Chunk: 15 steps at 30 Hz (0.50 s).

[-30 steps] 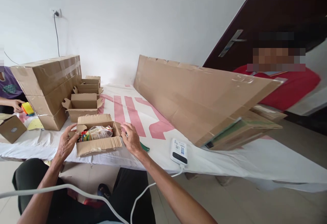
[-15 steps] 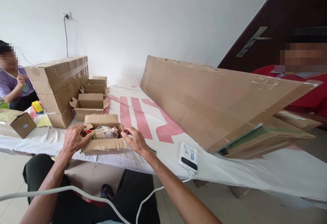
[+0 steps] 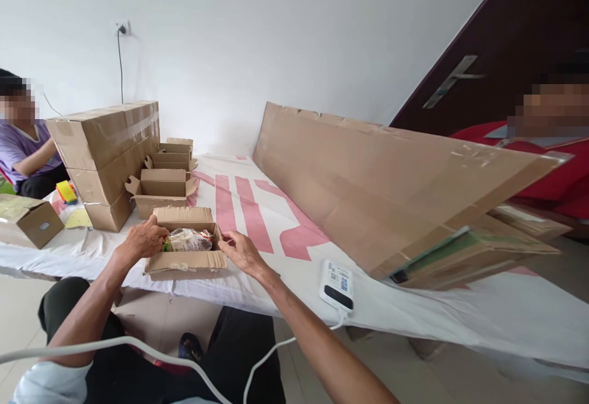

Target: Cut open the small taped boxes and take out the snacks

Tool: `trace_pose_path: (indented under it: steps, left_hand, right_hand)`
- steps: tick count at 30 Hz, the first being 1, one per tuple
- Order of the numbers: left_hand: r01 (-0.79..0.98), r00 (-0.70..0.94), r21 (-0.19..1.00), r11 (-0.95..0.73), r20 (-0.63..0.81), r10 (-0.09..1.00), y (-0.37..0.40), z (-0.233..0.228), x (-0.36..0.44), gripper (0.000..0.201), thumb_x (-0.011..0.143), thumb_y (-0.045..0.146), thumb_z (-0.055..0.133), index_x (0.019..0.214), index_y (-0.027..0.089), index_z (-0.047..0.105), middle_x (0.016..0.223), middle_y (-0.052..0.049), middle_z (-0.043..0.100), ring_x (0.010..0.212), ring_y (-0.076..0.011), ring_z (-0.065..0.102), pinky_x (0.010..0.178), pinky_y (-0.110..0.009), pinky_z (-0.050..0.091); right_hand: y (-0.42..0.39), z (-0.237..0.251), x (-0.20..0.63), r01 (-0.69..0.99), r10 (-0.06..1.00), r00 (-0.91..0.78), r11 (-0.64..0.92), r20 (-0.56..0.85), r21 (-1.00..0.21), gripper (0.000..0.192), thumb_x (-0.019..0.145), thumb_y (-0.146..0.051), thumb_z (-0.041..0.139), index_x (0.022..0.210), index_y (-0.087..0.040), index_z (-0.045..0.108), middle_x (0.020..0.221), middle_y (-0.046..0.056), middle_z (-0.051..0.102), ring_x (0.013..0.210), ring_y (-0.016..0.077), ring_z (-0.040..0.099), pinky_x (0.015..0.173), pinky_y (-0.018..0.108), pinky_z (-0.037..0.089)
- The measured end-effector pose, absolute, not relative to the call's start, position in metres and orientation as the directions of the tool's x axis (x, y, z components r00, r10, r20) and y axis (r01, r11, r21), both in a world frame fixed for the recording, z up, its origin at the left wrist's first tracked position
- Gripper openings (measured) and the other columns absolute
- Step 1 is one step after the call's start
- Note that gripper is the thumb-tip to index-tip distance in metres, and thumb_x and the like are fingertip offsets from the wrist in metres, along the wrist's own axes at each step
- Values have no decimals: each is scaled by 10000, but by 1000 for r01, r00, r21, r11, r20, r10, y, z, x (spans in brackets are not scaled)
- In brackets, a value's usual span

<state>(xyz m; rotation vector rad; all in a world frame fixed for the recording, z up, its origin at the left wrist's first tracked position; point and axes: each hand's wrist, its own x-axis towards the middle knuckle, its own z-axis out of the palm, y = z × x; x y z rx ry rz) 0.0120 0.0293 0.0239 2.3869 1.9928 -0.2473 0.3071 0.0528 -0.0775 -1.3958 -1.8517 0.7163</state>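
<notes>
A small open cardboard box [image 3: 186,262] stands in front of me at the table's near edge, its long flaps spread. Inside lies a clear plastic packet [image 3: 189,240] with coloured print. My left hand [image 3: 145,239] is curled over the box's left end, where it hides the end flap. At the opposite end, my right hand [image 3: 240,252] pinches the right end flap between thumb and fingers.
Open empty boxes [image 3: 163,184] stand in a row behind, beside stacked taped cartons [image 3: 103,158]. A large cardboard panel [image 3: 368,177] leans at right. A white device [image 3: 337,284] with a cable [image 3: 294,336] lies near the edge. People sit at both sides.
My left hand has drawn back from over the packet to the box's left end and up a little. The right hand stays at its end. The person at left has lowered a hand.
</notes>
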Motion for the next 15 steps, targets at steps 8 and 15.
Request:
trace_pose_path:
  steps: [8, 15]
  left_hand:
    - [991, 110, -65, -114, -68, 992, 33, 25, 8, 413, 1082, 364, 409, 1225, 252, 780, 1340, -139, 599, 1152, -322, 735, 963, -446, 576]
    - [982, 183, -16, -186, -114, 976, 51, 33, 5, 346, 940, 296, 608, 1202, 293, 833, 1249, -139, 688, 1086, -329, 749, 958, -440, 573]
  right_hand:
    - [50, -74, 304, 634, 972, -150, 235, 181, -736, 319, 933, -343, 669, 1193, -189, 775, 1133, 107, 815, 1031, 250, 769, 914, 346, 572]
    - [49, -71, 303, 668, 971, -150, 237, 185, -706, 287, 938, -311, 658, 1177, -204, 775, 1155, 107, 807, 1018, 253, 768, 903, 355, 570]
